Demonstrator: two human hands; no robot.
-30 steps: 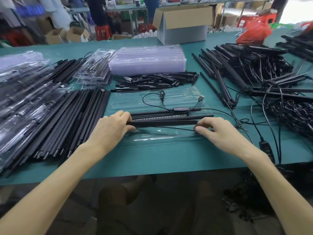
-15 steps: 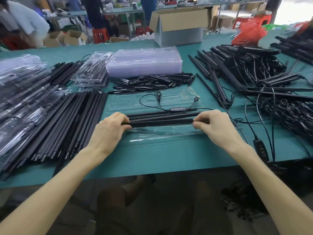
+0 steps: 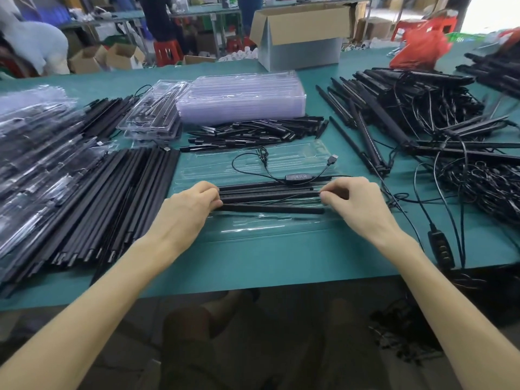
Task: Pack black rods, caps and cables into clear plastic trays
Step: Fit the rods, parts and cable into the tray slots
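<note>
Black rods (image 3: 270,208) lie lower in the clear tray (image 3: 267,229), left hand (image 3: 185,209) and right hand (image 3: 357,204) still pinching ends.

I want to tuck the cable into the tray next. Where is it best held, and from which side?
Probably pinch the inline controller from above: it is thick and stiff, lies flat just beyond the rods in the open tray, and nothing covers it. The rest is thin and limp.

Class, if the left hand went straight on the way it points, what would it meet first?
Probably the black rods in the clear tray; the left hand grips the front one's end. Depth is unclear.
</note>
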